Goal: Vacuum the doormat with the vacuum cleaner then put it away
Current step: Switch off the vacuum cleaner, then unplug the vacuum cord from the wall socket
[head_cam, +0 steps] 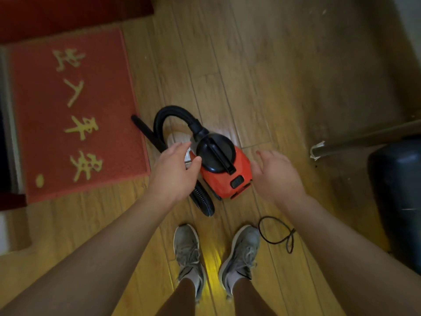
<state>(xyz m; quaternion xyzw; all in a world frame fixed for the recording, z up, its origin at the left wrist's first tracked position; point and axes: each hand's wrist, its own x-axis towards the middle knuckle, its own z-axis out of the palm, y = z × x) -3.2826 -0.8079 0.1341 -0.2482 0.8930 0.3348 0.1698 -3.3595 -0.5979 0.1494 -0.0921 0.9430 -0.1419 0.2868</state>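
A small red and black vacuum cleaner (pixel 224 169) stands on the wooden floor in the middle of the view, its black handle on top. Its ribbed black hose (pixel 169 115) loops up and over, and the black nozzle tube (pixel 145 131) lies against the edge of the red doormat (pixel 68 115) with yellow characters at the left. My left hand (pixel 175 172) hovers open just left of the vacuum body, partly over the hose. My right hand (pixel 276 176) is open beside the vacuum's right side, holding nothing.
A black power cord (pixel 279 233) lies coiled by my right shoe (pixel 241 254); my left shoe (pixel 188 254) is beside it. At right stand a dark rounded object (pixel 396 192) and a wooden furniture leg (pixel 364 140). A red door threshold (pixel 68 12) runs above the mat.
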